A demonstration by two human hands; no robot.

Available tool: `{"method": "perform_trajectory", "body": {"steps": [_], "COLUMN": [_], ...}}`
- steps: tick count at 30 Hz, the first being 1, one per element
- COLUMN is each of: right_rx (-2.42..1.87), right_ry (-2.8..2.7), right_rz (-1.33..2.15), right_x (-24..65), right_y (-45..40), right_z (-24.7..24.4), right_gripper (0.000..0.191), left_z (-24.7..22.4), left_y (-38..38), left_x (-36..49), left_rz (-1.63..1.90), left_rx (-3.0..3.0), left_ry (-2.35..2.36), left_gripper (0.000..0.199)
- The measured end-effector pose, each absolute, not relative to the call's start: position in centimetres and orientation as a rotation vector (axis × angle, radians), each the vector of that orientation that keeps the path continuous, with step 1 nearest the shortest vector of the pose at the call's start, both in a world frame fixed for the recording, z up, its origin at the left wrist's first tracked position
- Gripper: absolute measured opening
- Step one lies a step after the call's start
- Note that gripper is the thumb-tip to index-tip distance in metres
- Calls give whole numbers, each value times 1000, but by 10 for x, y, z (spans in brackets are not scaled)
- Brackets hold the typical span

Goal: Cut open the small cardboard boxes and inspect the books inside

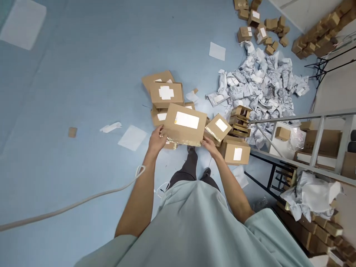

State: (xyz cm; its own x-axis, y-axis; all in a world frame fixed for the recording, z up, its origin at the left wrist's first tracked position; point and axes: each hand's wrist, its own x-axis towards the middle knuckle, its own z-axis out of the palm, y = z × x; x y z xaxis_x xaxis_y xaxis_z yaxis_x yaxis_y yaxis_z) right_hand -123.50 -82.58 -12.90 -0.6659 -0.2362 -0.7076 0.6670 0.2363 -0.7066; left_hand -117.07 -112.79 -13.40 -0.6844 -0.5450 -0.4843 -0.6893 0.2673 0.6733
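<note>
Between my two hands is a flat brown cardboard box (pixel 174 135) with a white label on its top and shiny clear tape along its near edge. My left hand (pixel 158 140) grips the box at its left end, fingers curled round the corner. At the near right corner, my right hand (pixel 210 146) has its fingers closed on the same box. Behind it, another labelled box (pixel 157 91) lies on a stack on the floor. Just right of my right hand sits a smaller taped box (pixel 218 128), tilted, with a white label. The undersides of my fingers are hidden.
A heap of grey mailing bags (pixel 258 81) covers the floor at the right, with several small boxes (pixel 244 34) beyond. A metal-framed table (pixel 294 161) stands close on my right. Paper sheets (pixel 132 138) lie on the blue floor; a pale cable (pixel 83 202) crosses at the left.
</note>
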Motion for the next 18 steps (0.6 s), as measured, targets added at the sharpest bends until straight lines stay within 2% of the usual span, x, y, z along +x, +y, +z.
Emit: {"method": "perform_trajectory", "body": {"steps": [3,8,13,18], "right_rx": [500,589,653,858], "right_ry": [1877,1919,1965,1951], "right_rz": [-1443,-1488,-1686,-2028], "right_x": [-1226,-1175,-1080,-914], "right_y": [-827,-796,-750,-702], "right_z": [-134,-114,-80,-50], "right_gripper": [34,27,34,48], "left_z": [-138,-118,-83,-45], "left_y": [-1137,-1109,-1025,-900], "left_x": [-1182,-1164,-1123,-1046], "left_rz": [1296,1386,1447,1457], "left_rx": [-1253,-1058,-665,-55], "left_ry": [2361,2382,2339,2298], "left_gripper": [67,39,23,16]}}
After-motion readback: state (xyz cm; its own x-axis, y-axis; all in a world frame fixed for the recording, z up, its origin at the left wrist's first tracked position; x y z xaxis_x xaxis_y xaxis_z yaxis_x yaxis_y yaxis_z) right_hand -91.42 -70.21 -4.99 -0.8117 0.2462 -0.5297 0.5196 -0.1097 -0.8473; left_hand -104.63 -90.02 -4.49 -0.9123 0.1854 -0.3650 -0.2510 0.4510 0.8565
